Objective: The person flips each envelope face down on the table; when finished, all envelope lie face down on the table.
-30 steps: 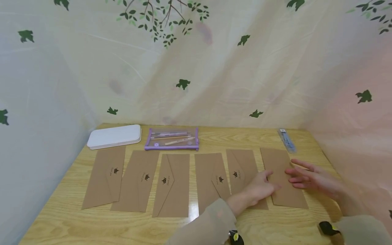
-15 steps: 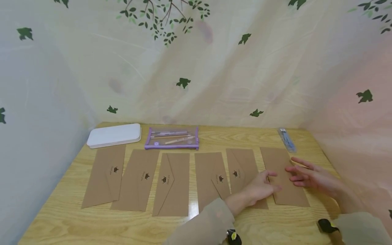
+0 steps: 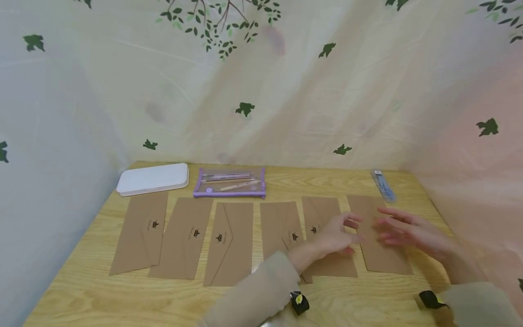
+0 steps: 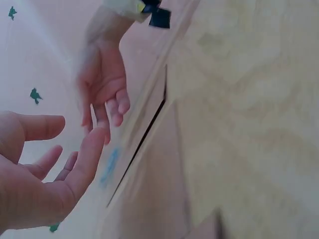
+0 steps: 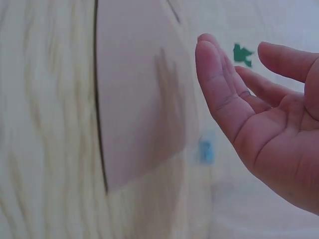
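Six brown envelopes [image 3: 228,245] were laid in a row across the desk [image 3: 122,299]. The rightmost envelope [image 3: 384,259] was partly covered by the right hand [image 3: 412,234], its relaxed fingers blurred in the head view and the thumb held apart. The second envelope from the right [image 3: 335,268] was overlapped by the left hand [image 3: 335,235], fingers loosely spread; much of the near half of its left neighbour [image 3: 274,227] was hidden by a sleeve [image 3: 261,290].
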`<state>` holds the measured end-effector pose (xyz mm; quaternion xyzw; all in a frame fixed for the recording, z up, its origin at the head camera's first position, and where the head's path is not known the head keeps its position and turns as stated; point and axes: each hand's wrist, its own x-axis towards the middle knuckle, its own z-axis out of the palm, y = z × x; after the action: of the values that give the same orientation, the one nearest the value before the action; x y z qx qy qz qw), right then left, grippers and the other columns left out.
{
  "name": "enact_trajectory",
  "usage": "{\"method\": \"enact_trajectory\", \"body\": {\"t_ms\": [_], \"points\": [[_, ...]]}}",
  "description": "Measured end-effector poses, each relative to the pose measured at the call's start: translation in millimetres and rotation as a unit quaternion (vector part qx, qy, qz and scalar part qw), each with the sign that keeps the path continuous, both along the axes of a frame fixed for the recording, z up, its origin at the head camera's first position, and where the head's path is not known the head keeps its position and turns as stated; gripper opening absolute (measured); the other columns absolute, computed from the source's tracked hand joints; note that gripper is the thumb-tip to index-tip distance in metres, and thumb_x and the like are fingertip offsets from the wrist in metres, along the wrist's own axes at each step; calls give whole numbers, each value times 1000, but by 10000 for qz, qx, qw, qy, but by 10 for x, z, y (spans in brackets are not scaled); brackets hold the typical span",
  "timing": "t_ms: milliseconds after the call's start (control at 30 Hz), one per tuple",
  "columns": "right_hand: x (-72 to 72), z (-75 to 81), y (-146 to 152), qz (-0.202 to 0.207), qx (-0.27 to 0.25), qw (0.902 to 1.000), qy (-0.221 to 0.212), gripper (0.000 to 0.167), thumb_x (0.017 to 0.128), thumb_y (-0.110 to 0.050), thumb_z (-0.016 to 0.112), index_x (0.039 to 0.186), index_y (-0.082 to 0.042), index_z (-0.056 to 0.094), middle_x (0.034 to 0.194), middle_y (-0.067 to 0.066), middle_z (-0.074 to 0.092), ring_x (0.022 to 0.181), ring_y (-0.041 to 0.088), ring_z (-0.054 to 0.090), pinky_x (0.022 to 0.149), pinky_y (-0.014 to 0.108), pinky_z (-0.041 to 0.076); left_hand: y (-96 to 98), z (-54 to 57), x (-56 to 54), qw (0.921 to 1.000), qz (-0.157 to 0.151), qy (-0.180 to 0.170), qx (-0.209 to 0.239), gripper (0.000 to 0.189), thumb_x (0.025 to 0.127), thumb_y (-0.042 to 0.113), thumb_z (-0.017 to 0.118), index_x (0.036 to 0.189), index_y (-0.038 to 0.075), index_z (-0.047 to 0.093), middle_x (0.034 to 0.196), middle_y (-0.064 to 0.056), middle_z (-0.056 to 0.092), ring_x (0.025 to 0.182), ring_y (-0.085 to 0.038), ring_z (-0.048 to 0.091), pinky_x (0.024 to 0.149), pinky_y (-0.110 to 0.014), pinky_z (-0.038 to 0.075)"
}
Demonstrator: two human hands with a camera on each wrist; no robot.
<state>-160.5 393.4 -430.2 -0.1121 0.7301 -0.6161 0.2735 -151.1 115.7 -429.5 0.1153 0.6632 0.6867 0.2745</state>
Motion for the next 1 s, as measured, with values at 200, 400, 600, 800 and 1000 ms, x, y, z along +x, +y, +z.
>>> {"method": "enact_trajectory", "body": {"t_ms": [200,400,600,800,1000], "points": [[66,70,-407,-99,171,9996,194,51,112,-20,41,158,-6,28,143,23,51,116,38,64,92,48,56,-356,41,-253,9942,3,976,-456,35,90,3,76,124,7,67,116,-12,65,78,-16,66,60,-41,62],[86,22,-716,-193,223,9995,131,63,111,-22,45,159,4,14,155,37,26,126,37,57,96,45,55,-660,-19,-407,9865,71,1335,-951,42,88,5,78,127,1,65,113,-16,66,73,-23,68,58,-39,61],[62,-29,-889,-601,183,9949,786,63,109,-17,50,158,6,18,155,36,27,124,18,59,96,31,54,-853,-71,-413,9826,116,1349,-1274,43,89,9,78,129,1,64,118,-15,65,67,-30,69,58,-34,60],[46,-35,-1011,-790,116,9906,1111,62,108,-16,53,156,7,22,153,37,29,123,17,60,95,33,54,-991,-215,-359,9860,39,1246,-1111,44,88,5,77,130,-3,63,126,-21,63,70,-25,68,56,-34,60],[46,-32,-1079,-1180,550,9893,655,65,107,-24,54,157,4,24,159,31,25,140,38,38,95,28,53,-1065,-253,-291,9937,-7,736,-849,43,92,5,74,132,-2,60,132,-20,61,78,-29,72,61,-37,62]]}}
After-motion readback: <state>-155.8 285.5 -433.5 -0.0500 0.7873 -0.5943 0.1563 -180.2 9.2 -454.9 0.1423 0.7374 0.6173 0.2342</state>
